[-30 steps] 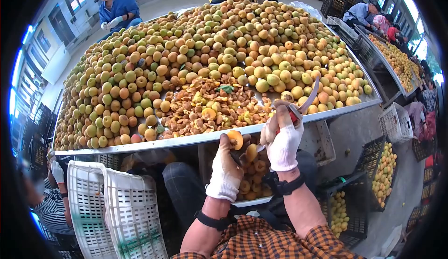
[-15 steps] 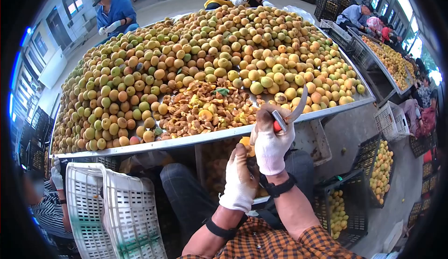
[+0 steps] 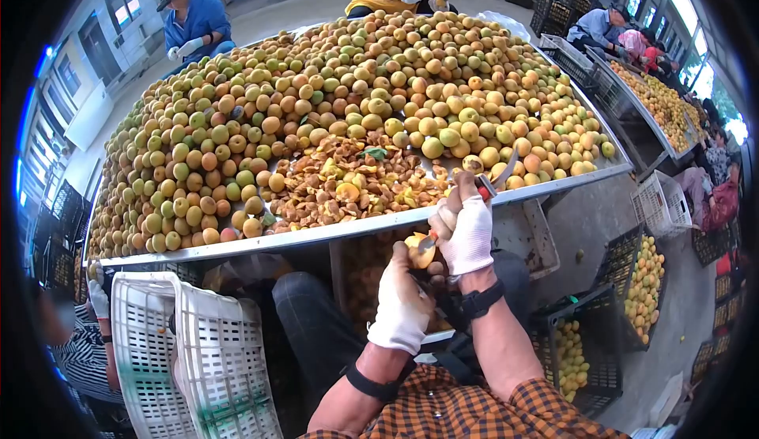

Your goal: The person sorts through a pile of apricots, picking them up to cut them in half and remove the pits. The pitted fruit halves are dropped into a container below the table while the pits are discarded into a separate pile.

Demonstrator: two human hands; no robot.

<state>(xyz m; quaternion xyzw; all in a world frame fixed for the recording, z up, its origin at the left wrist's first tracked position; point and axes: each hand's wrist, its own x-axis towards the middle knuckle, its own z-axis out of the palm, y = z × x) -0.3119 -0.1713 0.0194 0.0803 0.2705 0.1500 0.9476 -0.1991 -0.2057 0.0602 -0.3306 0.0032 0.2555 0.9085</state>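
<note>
My left hand [image 3: 402, 301], in a stained white glove, is closed around a cut apricot [image 3: 421, 252] with orange flesh showing. My right hand [image 3: 465, 229], gloved too, grips a curved knife [image 3: 485, 188] with a red handle. Its hooked blade [image 3: 506, 170] points up and away, over the table's edge. From the near side of my right fist a narrow tip [image 3: 428, 241] reaches the fruit. Just beyond my hands, a heap of torn apricot pieces [image 3: 332, 190] lies on the table among the whole apricots [image 3: 229, 135].
The metal-edged table [image 3: 316, 241] is piled with apricots. Under my hands sits a container of dark pieces [image 3: 360, 281]. White crates [image 3: 221, 360] stand left, black crates of apricots [image 3: 644, 289] right. Co-workers [image 3: 194, 24] sit around this table and another [image 3: 656, 111].
My right hand has rotated, bringing the curved blade lower and tilting it away. A narrow tip now meets the apricot in my left hand, which has barely moved.
</note>
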